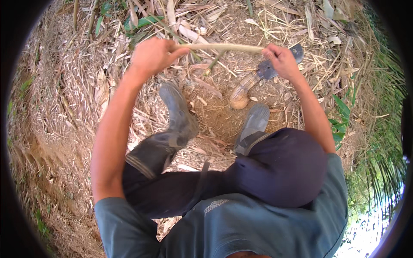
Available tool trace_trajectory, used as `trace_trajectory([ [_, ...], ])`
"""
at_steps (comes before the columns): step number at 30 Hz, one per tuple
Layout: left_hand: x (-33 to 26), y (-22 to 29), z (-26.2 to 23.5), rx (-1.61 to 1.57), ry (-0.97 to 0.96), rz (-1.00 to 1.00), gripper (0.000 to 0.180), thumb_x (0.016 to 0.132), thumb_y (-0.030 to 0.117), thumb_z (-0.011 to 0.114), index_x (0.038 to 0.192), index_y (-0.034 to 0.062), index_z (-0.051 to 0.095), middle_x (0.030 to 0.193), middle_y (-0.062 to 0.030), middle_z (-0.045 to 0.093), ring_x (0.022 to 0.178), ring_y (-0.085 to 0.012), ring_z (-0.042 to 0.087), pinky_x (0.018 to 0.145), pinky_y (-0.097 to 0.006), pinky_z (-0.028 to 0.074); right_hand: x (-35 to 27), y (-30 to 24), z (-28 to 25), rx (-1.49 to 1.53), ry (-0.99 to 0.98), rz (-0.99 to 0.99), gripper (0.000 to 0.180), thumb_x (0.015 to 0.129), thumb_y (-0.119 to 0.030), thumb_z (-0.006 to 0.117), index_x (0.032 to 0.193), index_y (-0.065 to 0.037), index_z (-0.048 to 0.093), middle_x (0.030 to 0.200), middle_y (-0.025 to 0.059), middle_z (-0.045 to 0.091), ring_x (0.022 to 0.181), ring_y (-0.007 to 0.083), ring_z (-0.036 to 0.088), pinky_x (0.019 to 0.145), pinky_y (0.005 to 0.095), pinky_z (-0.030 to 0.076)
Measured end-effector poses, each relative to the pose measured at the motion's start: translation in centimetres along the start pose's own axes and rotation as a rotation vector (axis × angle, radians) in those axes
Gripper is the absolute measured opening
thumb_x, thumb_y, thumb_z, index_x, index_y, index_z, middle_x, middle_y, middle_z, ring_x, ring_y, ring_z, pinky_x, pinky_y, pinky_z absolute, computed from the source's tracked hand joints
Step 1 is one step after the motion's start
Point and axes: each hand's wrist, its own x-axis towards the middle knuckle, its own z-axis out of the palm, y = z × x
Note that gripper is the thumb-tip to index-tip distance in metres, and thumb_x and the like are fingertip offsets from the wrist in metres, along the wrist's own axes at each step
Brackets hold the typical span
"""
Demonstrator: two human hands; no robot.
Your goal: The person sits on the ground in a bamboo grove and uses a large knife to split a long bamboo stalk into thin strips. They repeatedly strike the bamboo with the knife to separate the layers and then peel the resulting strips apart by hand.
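Observation:
A long, pale yellowish bamboo strip (223,47) stretches between my two hands, bowed slightly upward in the middle. At its left end, my left hand (154,56) is closed around it, thumb pointing along the strip. The fingers of my right hand (282,61) pinch the other end. Below the strip, toward the right, a machete (248,84) lies on the ground; its pale handle with a rounded knob points toward me. My right hand hides part of its dark blade (297,52).
My rubber boots (177,109) stand on brown soil below the strip, knees bent. Dry leaves and sheaths (101,92) litter the ground. Thin upright stems (92,19) rise at the upper left. Green leaves (342,114) grow beside my right forearm, with denser foliage at the right rim.

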Motion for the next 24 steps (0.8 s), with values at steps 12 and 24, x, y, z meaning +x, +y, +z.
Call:
trace_trajectory([
  [12,-2.2,-4.7,-7.0,-0.902,0.128,0.331,0.022,0.103,0.021,0.058,0.117,0.0045,0.059,0.074,0.0000,0.061,0.069,-0.0081,0.055,0.069,-0.025,0.043,-4.6,-0.5,5.3,0.212,0.355,0.259,0.043,0.097,-0.043,0.065,0.096,0.000,0.060,0.077,0.0048,0.060,0.067,0.0160,0.056,0.059,0.0327,0.046],
  [24,-2.5,-2.9,-0.1,-1.186,0.617,0.655,0.008,0.097,0.006,0.061,0.103,0.0003,0.059,0.095,-0.0054,0.068,0.085,-0.0120,0.062,0.081,-0.028,0.051,-6.3,-2.8,14.3,-0.237,0.412,0.730,0.100,0.074,-0.046,0.083,0.139,0.005,0.027,0.129,0.0305,0.051,0.114,0.0417,0.061,0.097,0.0437,0.051],
])
